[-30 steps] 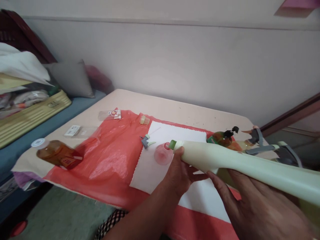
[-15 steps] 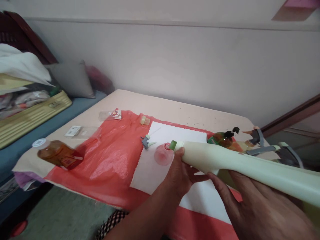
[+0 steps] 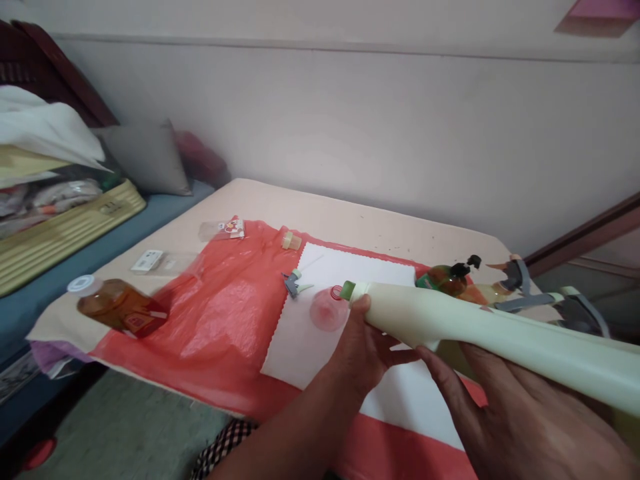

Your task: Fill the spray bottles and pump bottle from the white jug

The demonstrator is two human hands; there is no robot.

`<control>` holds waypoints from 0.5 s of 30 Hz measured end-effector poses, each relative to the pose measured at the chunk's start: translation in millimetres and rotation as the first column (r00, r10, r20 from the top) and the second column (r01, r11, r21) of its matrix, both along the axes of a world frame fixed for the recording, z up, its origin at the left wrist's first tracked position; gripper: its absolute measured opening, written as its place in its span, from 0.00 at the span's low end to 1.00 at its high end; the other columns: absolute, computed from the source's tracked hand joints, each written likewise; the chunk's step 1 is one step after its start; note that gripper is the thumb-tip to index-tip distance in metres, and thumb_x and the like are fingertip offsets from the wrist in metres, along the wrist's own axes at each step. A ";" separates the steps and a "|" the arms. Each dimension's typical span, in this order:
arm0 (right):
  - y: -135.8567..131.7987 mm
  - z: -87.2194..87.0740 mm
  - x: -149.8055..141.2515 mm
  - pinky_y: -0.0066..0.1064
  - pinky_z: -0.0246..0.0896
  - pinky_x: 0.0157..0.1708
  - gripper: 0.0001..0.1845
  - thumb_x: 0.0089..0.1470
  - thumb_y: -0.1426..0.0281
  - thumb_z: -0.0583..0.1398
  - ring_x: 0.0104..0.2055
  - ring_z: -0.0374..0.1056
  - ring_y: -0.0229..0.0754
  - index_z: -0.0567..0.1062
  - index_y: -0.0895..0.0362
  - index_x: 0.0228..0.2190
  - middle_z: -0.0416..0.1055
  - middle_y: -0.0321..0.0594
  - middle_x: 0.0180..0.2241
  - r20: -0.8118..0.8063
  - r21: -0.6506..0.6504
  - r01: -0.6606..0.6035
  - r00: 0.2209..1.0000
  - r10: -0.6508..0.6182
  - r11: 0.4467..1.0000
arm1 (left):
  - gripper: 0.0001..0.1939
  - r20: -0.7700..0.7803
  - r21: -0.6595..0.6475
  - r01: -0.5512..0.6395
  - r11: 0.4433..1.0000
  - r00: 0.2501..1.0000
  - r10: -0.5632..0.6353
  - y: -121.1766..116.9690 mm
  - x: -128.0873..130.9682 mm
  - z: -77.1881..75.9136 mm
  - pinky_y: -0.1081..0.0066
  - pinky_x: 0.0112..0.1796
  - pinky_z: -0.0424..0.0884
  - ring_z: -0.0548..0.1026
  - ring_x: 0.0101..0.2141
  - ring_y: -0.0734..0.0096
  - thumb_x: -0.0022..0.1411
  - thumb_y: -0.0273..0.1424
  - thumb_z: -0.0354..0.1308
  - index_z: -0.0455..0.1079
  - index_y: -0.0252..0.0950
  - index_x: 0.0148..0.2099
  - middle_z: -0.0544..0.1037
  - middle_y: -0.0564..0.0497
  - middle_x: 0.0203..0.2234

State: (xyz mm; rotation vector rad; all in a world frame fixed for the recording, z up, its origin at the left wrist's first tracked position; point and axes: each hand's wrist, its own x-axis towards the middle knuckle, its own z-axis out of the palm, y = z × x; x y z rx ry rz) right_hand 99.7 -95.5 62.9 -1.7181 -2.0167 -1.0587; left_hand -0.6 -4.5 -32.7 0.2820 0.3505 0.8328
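A large pale green plastic jug (image 3: 440,310) lies tilted across the right side, its green spout (image 3: 347,290) pointing left. My left hand (image 3: 367,340) is closed around the jug near its neck. My right hand (image 3: 520,400) grips the jug's body from the near side. Right at the spout is the mouth of a clear pink bottle (image 3: 327,310) standing on a white mat (image 3: 295,353). I cannot tell whether any liquid is flowing. A grey spray trigger head (image 3: 291,283) lies at the mat's left edge. Behind it is a pale yellowish cap (image 3: 291,241).
Red plastic sheeting (image 3: 225,313) covers much of the table (image 3: 310,207). A bottle of amber liquid (image 3: 123,308) stands at the left, near two clear packages (image 3: 165,263). Several bottles, one with a black pump (image 3: 465,267), stand at the right behind the jug. A wall (image 3: 325,120) rises behind.
The view has shifted very slightly. Both hands, the jug and the pink bottle keep the same places relative to each other.
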 end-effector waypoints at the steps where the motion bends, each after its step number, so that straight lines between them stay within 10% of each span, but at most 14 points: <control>1: -0.3 0.5 0.0 0.39 0.57 0.30 0.25 0.69 0.57 0.51 0.31 0.72 0.50 0.71 0.60 0.57 0.79 0.45 0.38 0.011 0.000 0.000 1.000 0.000 1.000 | 0.46 0.003 0.000 0.000 1.000 1.000 0.000 0.0 0.2 -0.2 0.61 0.36 0.74 0.75 0.46 0.48 0.52 0.60 0.59 0.69 0.32 0.62 0.75 0.34 0.52; 15: 0.0 1.4 -1.8 0.40 0.60 0.34 0.24 0.68 0.58 0.54 0.33 0.73 0.51 0.73 0.61 0.56 0.79 0.45 0.40 -0.002 0.012 -0.003 1.000 0.003 1.000 | 0.48 0.014 -0.004 0.008 1.000 1.000 -0.008 -0.2 1.5 -1.2 0.65 0.32 0.73 0.75 0.45 0.50 0.51 0.60 0.59 0.68 0.31 0.64 0.74 0.34 0.53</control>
